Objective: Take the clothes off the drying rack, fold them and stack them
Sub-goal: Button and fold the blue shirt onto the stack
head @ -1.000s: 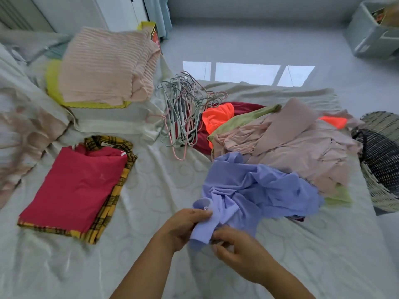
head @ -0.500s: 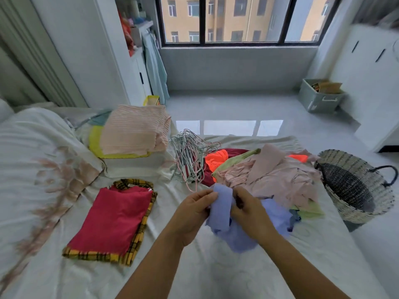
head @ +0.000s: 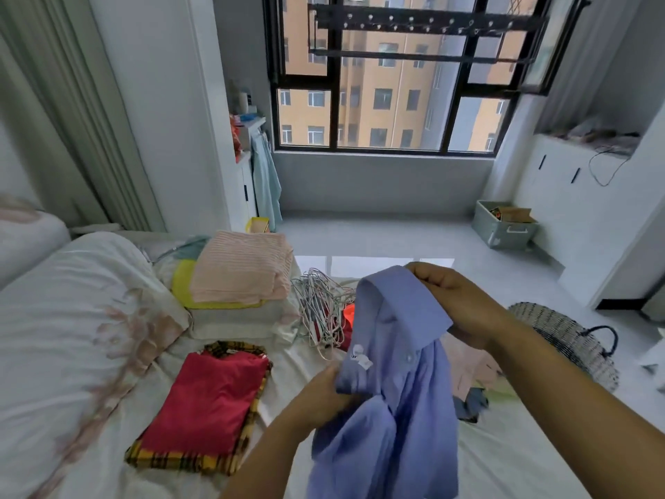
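The person holds the blue button-up shirt (head: 403, 383) raised above the bed (head: 496, 462), so it hangs free and can be straightened for folding. The right hand (head: 457, 300) clenches its fingers on the collar; the left hand (head: 324, 394) pinches the front lower down (beside a white tag). Folded stacks (head: 216, 401) wait at left.

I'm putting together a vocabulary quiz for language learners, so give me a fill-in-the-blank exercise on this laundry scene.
1. The left hand and the right hand hold up a shirt whose colour is ____.
2. The red top lies folded on a plaid garment patterned in black and ____.
3. The hangers lie in a heap on the ____.
4. The woven basket stands on the person's ____ side.

Missing words: blue; yellow; bed; right.
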A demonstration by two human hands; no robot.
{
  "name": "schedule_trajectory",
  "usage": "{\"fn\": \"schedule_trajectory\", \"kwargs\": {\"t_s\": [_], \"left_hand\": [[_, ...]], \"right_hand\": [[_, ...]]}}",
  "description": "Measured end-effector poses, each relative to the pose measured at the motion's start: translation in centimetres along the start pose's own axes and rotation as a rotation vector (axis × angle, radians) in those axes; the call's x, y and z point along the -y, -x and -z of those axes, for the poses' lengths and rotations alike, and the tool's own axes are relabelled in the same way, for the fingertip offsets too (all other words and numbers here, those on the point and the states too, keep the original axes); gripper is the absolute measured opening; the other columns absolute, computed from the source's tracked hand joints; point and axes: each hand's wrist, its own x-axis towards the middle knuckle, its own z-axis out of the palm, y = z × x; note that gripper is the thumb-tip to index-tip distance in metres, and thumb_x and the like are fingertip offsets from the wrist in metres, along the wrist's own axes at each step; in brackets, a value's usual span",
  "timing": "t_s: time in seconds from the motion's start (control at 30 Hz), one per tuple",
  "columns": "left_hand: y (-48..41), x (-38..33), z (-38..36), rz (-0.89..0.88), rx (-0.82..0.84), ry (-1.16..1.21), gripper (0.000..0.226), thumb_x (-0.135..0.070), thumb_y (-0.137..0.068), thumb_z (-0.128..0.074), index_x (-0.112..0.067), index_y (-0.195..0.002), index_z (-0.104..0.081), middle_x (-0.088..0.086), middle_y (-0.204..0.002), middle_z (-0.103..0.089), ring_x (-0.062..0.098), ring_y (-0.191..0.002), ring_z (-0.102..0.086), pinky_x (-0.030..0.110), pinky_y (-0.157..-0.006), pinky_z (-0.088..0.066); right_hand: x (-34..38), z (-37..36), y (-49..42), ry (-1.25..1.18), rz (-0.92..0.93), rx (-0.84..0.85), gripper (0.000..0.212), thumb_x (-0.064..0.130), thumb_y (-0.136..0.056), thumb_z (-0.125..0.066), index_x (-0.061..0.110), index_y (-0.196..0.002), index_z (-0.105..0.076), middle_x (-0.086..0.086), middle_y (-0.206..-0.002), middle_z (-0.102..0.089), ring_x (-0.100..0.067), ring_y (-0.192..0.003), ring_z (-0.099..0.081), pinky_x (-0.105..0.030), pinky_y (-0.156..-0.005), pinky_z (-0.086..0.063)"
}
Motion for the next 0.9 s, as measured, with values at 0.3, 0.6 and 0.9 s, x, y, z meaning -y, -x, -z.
{"fn": "schedule_trajectory", "kwargs": {"t_s": [0.3, 0.6, 0.9], "left_hand": [[2.2, -4.4, 6.2, 0.054, -0.349, -0.082, 0.012, -0.019, -0.065, -0.061, -0.014, -0.073, -0.053, 0.002, -0.062, -0.047, 0.011, -0.050, -0.041, 0.014, -0.036, -0.034], [2.6, -12.8, 3.3, 0.005, -0.242, 0.430, 0.018, 0.007, -0.091, -0.041, 0.001, -0.094, -0.058, 0.016, -0.091, -0.059, 0.022, -0.082, -0.056, 0.021, -0.060, -0.055], [5.8, -15.9, -3.8, -0.127, -0.384, -0.532, 0.031, -0.020, -0.053, -0.065, -0.024, -0.080, -0.049, -0.007, -0.067, -0.053, 0.001, -0.053, -0.046, 0.013, -0.046, -0.035]], "right_hand": [[-0.9, 4.8, 1.1, 0.109, -0.035, -0.287, 0.022, 0.010, -0.099, -0.041, 0.007, -0.084, -0.057, -0.011, -0.082, -0.057, -0.019, -0.070, -0.047, -0.023, -0.062, -0.039], [-1.2, 10.5, 5.6, -0.339, -0.226, -0.184, 0.032, 0.007, -0.095, -0.039, 0.025, -0.109, -0.062, -0.006, -0.075, -0.057, -0.018, -0.070, -0.054, -0.026, -0.063, -0.043], [-3.3, 14.4, 9.1, 0.348, -0.086, -0.103, 0.016, 0.013, -0.079, -0.073, 0.012, -0.094, -0.067, -0.006, -0.095, -0.066, -0.015, -0.083, -0.058, -0.025, -0.073, -0.046]]}}
